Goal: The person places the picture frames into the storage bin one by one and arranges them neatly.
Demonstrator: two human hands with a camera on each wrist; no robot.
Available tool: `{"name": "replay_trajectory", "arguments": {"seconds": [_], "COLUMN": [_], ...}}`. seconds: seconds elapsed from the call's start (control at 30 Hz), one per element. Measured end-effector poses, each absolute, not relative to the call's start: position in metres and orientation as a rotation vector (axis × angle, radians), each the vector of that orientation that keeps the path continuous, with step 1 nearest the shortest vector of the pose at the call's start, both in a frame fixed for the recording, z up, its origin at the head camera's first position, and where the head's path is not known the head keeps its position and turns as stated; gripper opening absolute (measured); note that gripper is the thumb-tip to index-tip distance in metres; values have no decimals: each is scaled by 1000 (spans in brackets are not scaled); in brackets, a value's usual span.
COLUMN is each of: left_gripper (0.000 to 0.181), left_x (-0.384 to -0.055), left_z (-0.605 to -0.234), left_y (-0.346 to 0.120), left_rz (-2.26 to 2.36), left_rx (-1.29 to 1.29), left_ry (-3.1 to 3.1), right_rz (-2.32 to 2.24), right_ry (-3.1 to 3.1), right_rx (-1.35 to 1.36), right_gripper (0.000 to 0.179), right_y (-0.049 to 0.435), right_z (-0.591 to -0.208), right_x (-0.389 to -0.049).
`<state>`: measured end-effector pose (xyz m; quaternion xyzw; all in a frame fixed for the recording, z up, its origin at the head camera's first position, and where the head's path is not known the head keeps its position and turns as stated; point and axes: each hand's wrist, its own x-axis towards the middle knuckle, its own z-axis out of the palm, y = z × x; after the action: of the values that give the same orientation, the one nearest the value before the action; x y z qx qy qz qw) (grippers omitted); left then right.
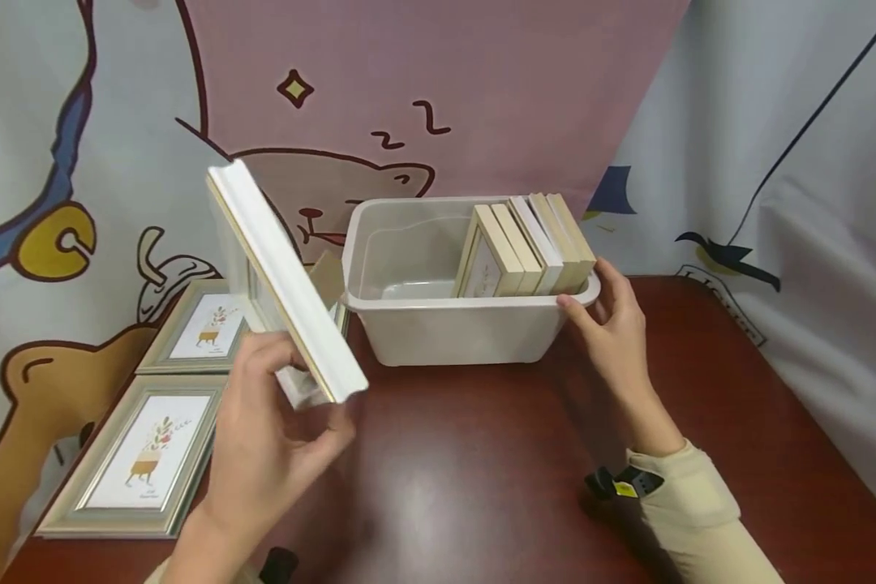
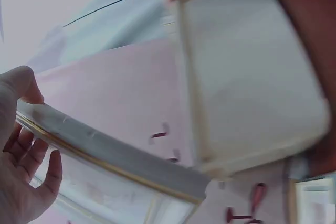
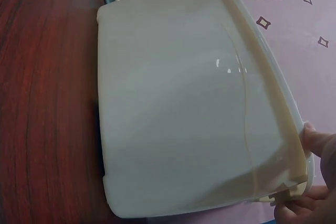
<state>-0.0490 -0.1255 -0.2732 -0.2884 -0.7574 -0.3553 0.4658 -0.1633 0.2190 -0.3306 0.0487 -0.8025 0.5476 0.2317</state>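
My left hand (image 1: pixel 270 446) grips a white picture frame (image 1: pixel 292 276) by its lower part, raised and tilted to the left of a white plastic tub (image 1: pixel 460 332). In the left wrist view the frame (image 2: pixel 115 156) sits between the thumb and the fingers, its edge strip facing the camera. At the tub's right end my right hand (image 1: pixel 616 332) pinches the rim. The right wrist view shows the thumb above the rim (image 3: pixel 283 108) and fingers below it. Several picture frames (image 1: pixel 529 251) stand on edge inside the tub's right half, leaning together.
Two silver-green frames with plant prints lie at the table's left edge, a near one (image 1: pixel 135 462) and a far one (image 1: pixel 197 328). Another frame (image 1: pixel 327 280) shows partly behind the held one. A cartoon-printed cloth (image 1: pixel 518 97) hangs behind the dark red table (image 1: pixel 438 470).
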Motion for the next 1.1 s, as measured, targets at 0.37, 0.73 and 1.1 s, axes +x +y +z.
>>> {"name": "replay_trajectory", "arguments": {"seconds": [0.37, 0.73, 1.1], "left_gripper": [50, 53, 53], "left_x": [-105, -173, -197], "left_z": [-218, -231, -241], "left_y": [-103, -67, -56], "left_rz": [-1135, -1308, -1332], "left_rx": [-695, -662, -423], "left_ry": [-1839, -2106, -2414], "right_rz": [1610, 1573, 1567], "right_ry": [-2176, -2219, -2193], "right_rx": [150, 121, 133], "right_gripper": [73, 75, 74], "right_y": [216, 219, 221], "right_z": [-330, -335, -333], "right_x": [-166, -160, -160]}}
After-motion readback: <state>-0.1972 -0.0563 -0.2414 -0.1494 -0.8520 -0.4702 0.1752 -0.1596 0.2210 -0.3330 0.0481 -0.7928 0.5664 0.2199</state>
